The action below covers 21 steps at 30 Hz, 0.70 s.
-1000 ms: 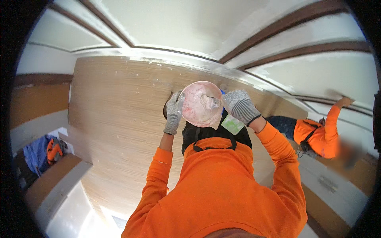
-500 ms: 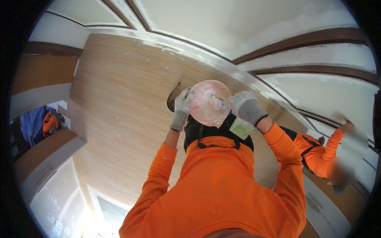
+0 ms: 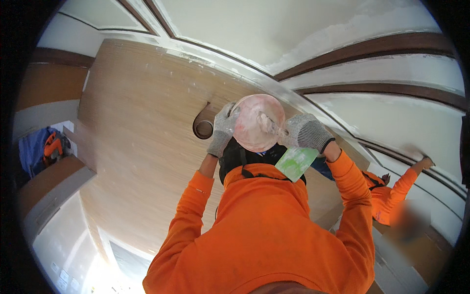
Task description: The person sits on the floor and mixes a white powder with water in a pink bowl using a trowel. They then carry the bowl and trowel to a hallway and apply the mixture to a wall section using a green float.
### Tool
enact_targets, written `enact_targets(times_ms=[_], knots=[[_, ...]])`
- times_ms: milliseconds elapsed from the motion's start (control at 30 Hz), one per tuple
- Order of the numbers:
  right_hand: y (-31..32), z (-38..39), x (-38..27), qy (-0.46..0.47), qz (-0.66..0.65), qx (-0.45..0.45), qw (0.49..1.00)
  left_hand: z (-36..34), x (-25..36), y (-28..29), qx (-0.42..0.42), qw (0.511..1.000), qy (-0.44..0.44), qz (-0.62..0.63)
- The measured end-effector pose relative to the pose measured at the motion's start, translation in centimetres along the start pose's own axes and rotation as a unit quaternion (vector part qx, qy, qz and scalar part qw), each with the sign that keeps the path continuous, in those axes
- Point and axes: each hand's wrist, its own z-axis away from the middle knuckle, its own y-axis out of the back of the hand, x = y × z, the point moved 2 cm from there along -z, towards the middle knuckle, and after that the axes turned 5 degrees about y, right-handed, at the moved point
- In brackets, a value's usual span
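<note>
My left hand (image 3: 224,128), in a grey knitted glove, is closed on the left side of a round pinkish tub (image 3: 254,110) smeared with white paste. Inside the tub lies a pale lump (image 3: 266,123) towards its right side. My right hand (image 3: 307,131), gloved as well, is closed at the tub's right edge. From beneath it sticks out a flat green plastic spreader (image 3: 297,163) with whitish smears. Its grip is hidden by the glove, and I cannot make out whether that hand also holds a tool reaching into the tub.
A brown coiled strip (image 3: 203,128) lies on the wood-look floor (image 3: 147,112) left of the tub. White panelled walls (image 3: 235,29) with dark brown strips run ahead. At the right a co-worker in an orange top (image 3: 391,196) reaches to the wall. A blue bundle (image 3: 33,152) sits far left.
The green spreader has swung closer to my body and shows more of its face. The coiled strip is now uncovered beside my left hand. The pale lump in the tub has shifted slightly.
</note>
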Motion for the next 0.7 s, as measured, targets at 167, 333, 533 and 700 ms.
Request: enact_targets(times_ms=[167, 333, 533, 700], knots=[[-1.6, 0.9, 4.0, 0.054, -0.006, 0.017, 0.998, 2.1, 4.2, -5.2, 0.043, 0.993, -0.038, -0.108], [-2.1, 1.3, 5.7, 0.039, -0.031, 0.009, 0.999, 3.6, 3.7, -9.7, 0.075, 0.983, -0.013, -0.167], [-3.7, 3.7, 8.6, 0.043, -0.116, 0.025, 0.992, 5.0, 3.8, -12.7, 0.072, 0.979, 0.001, -0.191], [-5.4, 6.2, 11.2, 0.06, -0.179, 0.041, 0.981, 5.4, 4.1, -13.3, 0.043, 0.993, -0.011, -0.111]])
